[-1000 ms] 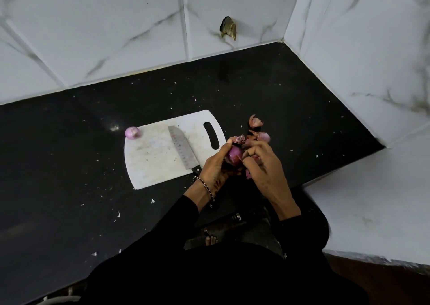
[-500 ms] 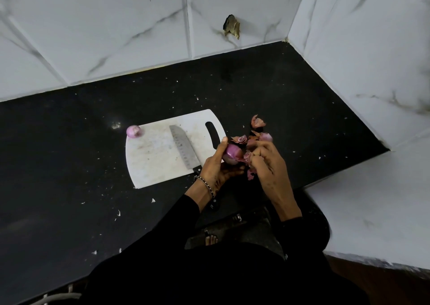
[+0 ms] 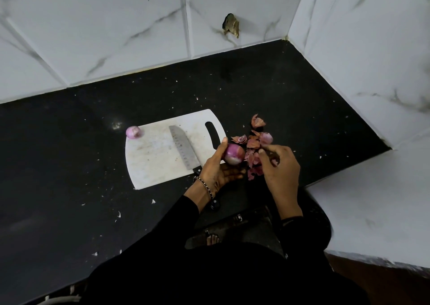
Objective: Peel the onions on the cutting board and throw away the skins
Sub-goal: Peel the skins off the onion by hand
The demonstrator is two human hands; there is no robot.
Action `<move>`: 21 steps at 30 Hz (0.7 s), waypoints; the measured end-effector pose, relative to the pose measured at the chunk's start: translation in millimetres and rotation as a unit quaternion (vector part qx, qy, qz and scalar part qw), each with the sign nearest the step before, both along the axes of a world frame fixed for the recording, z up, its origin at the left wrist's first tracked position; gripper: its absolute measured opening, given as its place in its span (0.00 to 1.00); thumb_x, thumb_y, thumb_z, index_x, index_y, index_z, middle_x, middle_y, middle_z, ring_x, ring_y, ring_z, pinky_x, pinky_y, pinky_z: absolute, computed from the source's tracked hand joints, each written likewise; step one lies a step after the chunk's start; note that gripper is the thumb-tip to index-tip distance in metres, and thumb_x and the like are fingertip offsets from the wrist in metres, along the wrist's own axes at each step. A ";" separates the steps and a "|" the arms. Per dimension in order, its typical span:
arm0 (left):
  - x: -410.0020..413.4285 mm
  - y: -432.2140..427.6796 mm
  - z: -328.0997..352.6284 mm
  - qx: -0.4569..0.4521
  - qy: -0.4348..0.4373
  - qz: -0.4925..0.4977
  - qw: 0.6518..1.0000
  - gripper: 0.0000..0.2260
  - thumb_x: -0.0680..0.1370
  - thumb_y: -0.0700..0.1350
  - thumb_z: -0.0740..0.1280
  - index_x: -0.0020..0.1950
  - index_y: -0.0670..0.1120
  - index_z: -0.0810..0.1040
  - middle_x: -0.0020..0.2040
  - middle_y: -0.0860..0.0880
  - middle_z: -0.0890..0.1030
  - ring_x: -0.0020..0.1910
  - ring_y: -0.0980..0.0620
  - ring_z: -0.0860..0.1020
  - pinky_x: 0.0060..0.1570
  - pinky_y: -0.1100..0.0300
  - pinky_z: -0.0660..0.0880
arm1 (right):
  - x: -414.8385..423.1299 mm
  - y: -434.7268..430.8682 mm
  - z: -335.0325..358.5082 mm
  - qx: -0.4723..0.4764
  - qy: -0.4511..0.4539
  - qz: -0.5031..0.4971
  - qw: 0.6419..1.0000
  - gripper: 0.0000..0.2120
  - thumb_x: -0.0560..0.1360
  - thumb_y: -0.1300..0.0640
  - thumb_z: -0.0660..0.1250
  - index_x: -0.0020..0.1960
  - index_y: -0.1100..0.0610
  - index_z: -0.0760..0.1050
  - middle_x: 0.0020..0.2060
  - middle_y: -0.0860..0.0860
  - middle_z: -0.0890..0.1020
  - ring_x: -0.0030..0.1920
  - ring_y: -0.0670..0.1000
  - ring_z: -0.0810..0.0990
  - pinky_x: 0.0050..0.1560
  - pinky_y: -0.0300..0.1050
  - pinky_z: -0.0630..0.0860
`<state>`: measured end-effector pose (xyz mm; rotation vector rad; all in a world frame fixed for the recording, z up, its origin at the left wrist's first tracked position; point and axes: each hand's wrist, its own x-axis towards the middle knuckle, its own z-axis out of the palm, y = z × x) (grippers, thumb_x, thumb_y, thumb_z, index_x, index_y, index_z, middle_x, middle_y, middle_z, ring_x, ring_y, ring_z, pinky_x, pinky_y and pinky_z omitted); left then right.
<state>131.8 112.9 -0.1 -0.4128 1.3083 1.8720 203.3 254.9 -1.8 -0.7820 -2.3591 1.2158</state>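
Black stone counter (image 3: 69,165) filled the corner between white marble-look wall tiles (image 3: 116,25), its dark top flecked with pale scraps. Over its near right part, the left hand (image 3: 216,169) gripped a half-peeled onion (image 3: 233,157), thumb up along the onion's left side and fingers curled beneath it, palm turned up, a thin bracelet (image 3: 204,186) at the wrist. The right hand (image 3: 279,165) was just beside that onion, knuckles up, fingers bent down onto the pile of skins (image 3: 252,151); whether they pinched a piece could not be made out. Both forearms came up from the bottom edge in black sleeves. A second onion (image 3: 266,138) lay among the skins at the pile's far side. Left of the hands lay the white cutting board (image 3: 153,162), with a knife (image 3: 182,147) lying on it, blade pointing away. A third onion (image 3: 133,132) sat at the board's far left corner, well apart from both hands. One wall tile showed a broken hole (image 3: 231,25).
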 end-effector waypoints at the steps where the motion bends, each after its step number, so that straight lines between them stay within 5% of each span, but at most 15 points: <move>1: 0.5 0.2 -0.4 0.002 0.001 -0.005 1.000 0.24 0.76 0.63 0.65 0.56 0.42 0.78 0.46 0.39 0.83 0.40 0.44 0.82 0.40 0.54 0.80 | -0.1 -0.9 0.2 0.007 0.004 0.008 1.000 0.08 0.77 0.53 0.70 0.55 0.52 0.80 0.52 0.45 0.77 0.50 0.38 0.77 0.49 0.31 0.75; 9: 1.5 1.6 0.4 0.007 0.003 0.002 1.000 0.22 0.76 0.61 0.65 0.53 0.42 0.80 0.48 0.38 0.82 0.42 0.44 0.82 0.43 0.55 0.82 | -0.6 -8.1 10.9 0.008 0.027 0.116 0.993 0.13 0.77 0.46 0.70 0.59 0.49 0.79 0.58 0.40 0.76 0.58 0.37 0.76 0.55 0.28 0.72; 14: 2.1 1.4 0.2 0.001 0.018 -0.005 1.000 0.26 0.75 0.62 0.66 0.59 0.41 0.79 0.56 0.37 0.82 0.55 0.37 0.81 0.56 0.47 0.79 | -2.3 -14.7 12.0 0.023 0.034 0.166 0.985 0.15 0.75 0.45 0.73 0.58 0.49 0.80 0.59 0.44 0.79 0.60 0.39 0.76 0.60 0.31 0.71; 21: -0.4 -1.7 0.2 0.001 0.008 0.002 1.000 0.26 0.75 0.61 0.67 0.59 0.39 0.78 0.47 0.39 0.83 0.41 0.44 0.82 0.44 0.54 0.81 | -5.5 -10.7 8.3 0.079 0.025 0.143 0.986 0.07 0.79 0.54 0.67 0.55 0.53 0.80 0.55 0.46 0.81 0.55 0.44 0.79 0.56 0.46 0.79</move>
